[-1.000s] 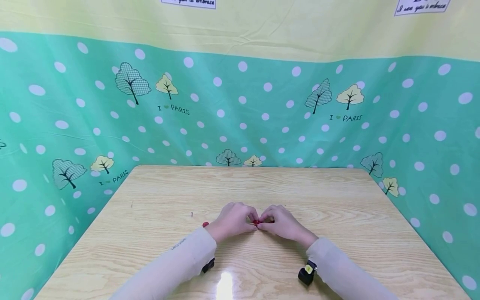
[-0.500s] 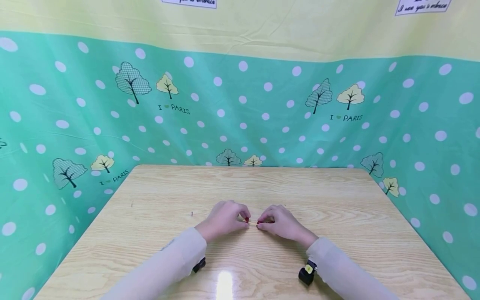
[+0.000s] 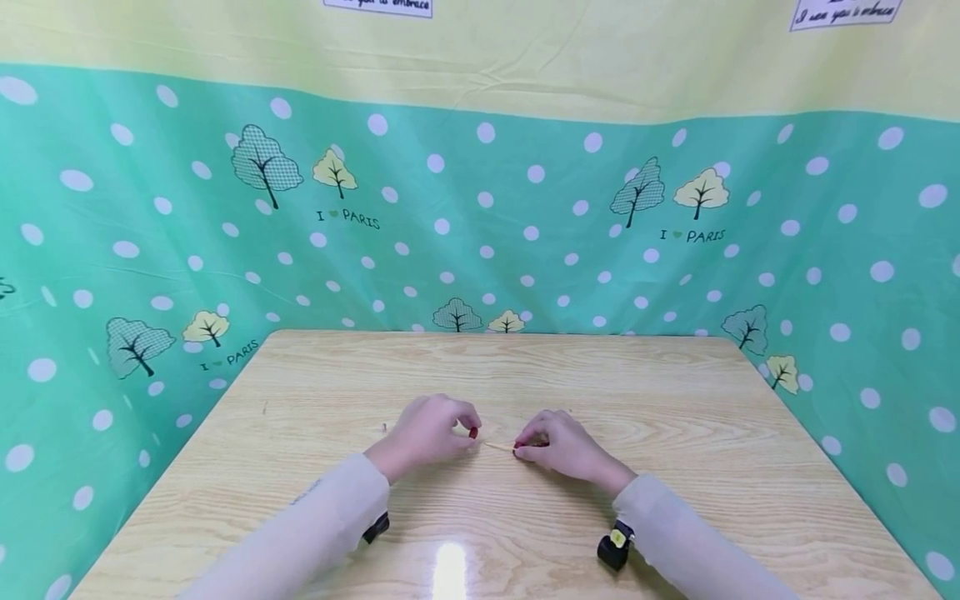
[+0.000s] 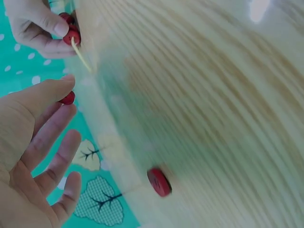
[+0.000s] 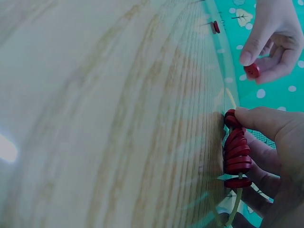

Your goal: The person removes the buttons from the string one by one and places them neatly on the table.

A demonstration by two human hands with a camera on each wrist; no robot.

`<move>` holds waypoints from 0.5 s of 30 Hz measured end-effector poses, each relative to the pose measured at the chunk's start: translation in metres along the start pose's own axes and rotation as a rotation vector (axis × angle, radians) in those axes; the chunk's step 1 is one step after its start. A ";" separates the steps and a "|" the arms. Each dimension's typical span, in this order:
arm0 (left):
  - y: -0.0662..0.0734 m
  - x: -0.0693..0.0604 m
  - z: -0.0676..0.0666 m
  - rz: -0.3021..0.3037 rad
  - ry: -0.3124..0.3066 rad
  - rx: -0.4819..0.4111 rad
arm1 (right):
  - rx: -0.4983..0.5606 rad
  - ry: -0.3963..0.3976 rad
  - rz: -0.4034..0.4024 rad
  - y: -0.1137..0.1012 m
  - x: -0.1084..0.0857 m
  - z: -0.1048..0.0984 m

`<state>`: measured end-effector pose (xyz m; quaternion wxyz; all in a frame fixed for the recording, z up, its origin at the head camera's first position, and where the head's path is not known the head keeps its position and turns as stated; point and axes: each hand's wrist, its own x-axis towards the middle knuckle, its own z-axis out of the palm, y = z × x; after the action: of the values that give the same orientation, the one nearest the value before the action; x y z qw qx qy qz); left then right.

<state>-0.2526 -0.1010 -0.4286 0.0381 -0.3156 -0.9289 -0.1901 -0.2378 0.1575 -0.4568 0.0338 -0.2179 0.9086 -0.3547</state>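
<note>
Between thumb and forefinger my left hand pinches one red button, held apart from the string. My right hand pinches the near end of a row of red buttons threaded on a pale yellow string. From the right fingertips the string's free end sticks out toward the left hand. In the right wrist view, the string also hangs in a loop below the row.
Another red button stands on the wooden table, near the left hand. A tiny object lies just behind the left wrist. A green and yellow printed cloth hangs behind the table.
My left hand has drawn away to the left from the right hand, with a red button in its fingers, and the string between them has come into view. My right hand has stayed in place.
</note>
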 end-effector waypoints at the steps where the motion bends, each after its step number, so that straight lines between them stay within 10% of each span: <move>1: -0.001 -0.001 -0.001 -0.003 0.002 0.004 | -0.002 0.001 0.003 0.000 0.000 0.000; 15: -0.023 -0.028 -0.018 -0.038 -0.006 0.025 | -0.015 0.003 -0.009 0.001 -0.001 0.001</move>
<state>-0.2452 -0.1409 -0.4247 0.0357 -0.2981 -0.9370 -0.1783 -0.2375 0.1579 -0.4586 0.0293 -0.2216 0.9104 -0.3482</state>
